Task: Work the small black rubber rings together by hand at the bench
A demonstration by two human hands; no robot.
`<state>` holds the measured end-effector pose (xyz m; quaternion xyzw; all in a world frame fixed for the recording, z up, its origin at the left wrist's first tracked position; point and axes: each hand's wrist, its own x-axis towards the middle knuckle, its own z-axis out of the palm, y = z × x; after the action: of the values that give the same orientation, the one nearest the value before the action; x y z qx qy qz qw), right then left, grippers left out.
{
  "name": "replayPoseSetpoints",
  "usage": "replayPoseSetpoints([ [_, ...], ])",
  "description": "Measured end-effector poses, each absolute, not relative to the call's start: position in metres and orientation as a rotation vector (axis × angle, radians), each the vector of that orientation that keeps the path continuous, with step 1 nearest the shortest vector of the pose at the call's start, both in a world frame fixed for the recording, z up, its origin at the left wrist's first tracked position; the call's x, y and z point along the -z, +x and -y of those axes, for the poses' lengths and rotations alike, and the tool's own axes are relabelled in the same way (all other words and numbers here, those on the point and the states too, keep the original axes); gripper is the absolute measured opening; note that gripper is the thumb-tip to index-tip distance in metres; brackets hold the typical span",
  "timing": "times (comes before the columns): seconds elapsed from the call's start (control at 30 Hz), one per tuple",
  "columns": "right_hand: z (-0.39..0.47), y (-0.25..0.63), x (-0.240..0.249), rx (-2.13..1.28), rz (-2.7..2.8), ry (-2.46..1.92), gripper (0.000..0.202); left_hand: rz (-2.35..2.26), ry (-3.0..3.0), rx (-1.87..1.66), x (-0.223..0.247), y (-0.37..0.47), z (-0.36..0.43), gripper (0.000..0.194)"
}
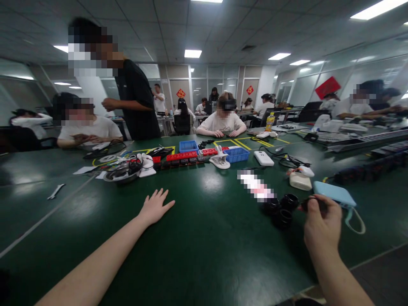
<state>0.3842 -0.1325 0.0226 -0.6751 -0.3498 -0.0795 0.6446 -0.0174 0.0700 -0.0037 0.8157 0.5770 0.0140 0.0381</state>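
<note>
My left hand [155,206] lies flat on the green tabletop [204,238], fingers spread, with nothing in it. At the right, my right hand [323,221] is closed around a small dark object [314,205] whose kind I cannot make out, since the fingers cover most of it. Just left of that hand stand several black ring-shaped parts [283,217], grouped together. A light blue power bank [334,193] with a strap loop lies beyond and beside my right hand.
A metal tray of cables [123,172], red sockets in a row [181,158], a white clamp [219,159] and blue bins [236,154] line the middle. A white box [264,158] lies right of them. A wrench [56,191] rests far left. Several people sit or stand around.
</note>
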Motion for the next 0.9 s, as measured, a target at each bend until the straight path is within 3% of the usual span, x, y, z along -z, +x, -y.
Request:
replayPoseSetpoints([
  [0.33,0.136,0.376,-0.017,0.033,0.833,-1.584,0.037,-1.75,2.49,-0.023,0.004,-0.019,-0.073,0.077],
  [0.57,0.143,0.37,-0.016,0.359,1.02,-1.674,0.032,-1.753,2.498,-0.052,0.007,-0.019,-0.074,0.077],
  [0.7,0.144,0.374,-0.013,0.135,1.318,-1.912,0.037,-1.759,2.494,-0.054,0.005,-0.018,-0.072,0.077],
  [0.9,0.142,0.376,-0.011,0.075,1.214,-1.995,0.041,-1.749,2.501,-0.046,0.004,-0.018,-0.071,0.077],
])
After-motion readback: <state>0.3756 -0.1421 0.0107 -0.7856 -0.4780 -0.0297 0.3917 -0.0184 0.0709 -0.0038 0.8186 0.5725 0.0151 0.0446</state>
